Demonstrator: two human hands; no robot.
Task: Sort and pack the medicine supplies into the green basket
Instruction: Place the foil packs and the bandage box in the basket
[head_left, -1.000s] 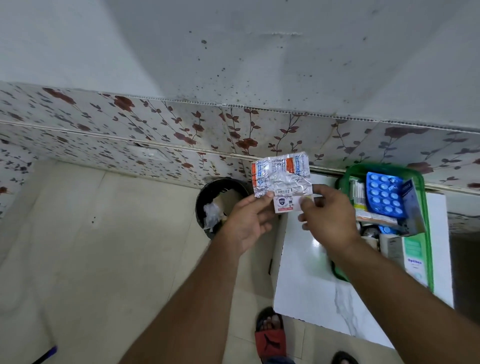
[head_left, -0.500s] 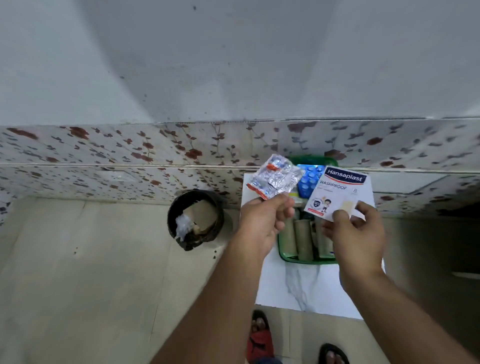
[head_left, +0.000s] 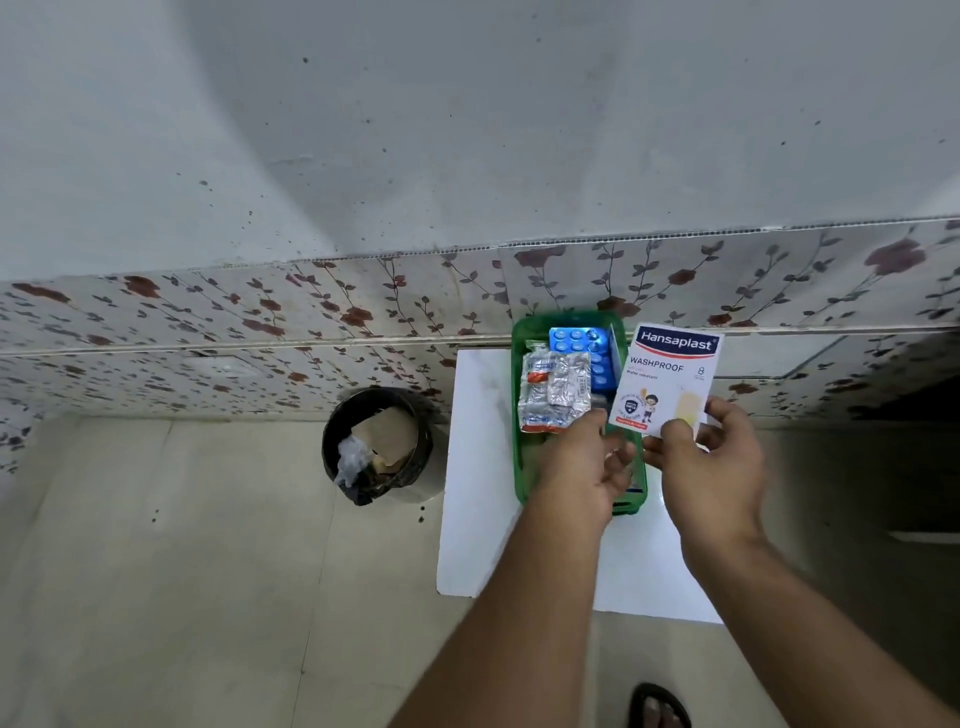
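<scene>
The green basket (head_left: 521, 470) stands on a small white table (head_left: 475, 467) against the wall. My left hand (head_left: 584, 465) holds a crumpled silver blister strip (head_left: 553, 391) with orange marks over the basket's left side. A blue pill blister (head_left: 579, 343) lies in the back of the basket, partly hidden by the silver strip. My right hand (head_left: 704, 460) pinches the lower edge of a white Hansaplast plaster pack (head_left: 667, 376), held upright just right of the basket.
A round black waste bin (head_left: 376, 444) with cardboard and plastic in it stands on the floor left of the table. A flowered tile band runs along the wall behind. My sandalled foot (head_left: 657, 706) shows at the bottom edge.
The two items were held together, then separated. My left hand has since lowered the silver strip over the basket, while my right hand keeps the plaster pack off to the right.
</scene>
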